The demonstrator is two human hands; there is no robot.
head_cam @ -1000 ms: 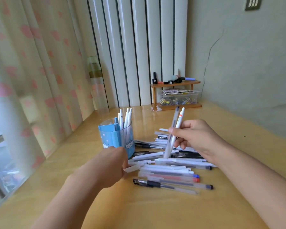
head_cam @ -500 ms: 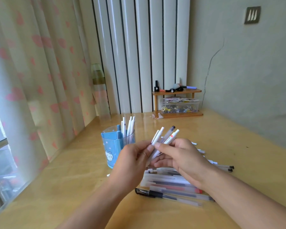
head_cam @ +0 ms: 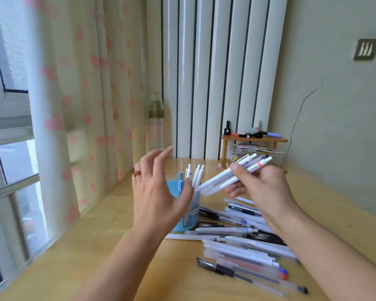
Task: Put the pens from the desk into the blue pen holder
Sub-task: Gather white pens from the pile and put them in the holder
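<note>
The right hand [head_cam: 263, 187] clamps a bundle of pens [head_cam: 230, 177] tilted toward the blue pen holder [head_cam: 190, 213] at its 9 o'clock, where the left hand [head_cam: 159, 192] hovers with fingers spread, loose pens [head_cam: 243, 246] strewn on the surface [head_cam: 96, 268].

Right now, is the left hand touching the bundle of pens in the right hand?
Apart. The head view shows the open left hand separated from the bundle of pens gripped by the right hand.

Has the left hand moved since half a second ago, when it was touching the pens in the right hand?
Yes. The left hand has let go and opened, shifting left, now in front of the blue pen holder, apart from the bundle of pens.
</note>
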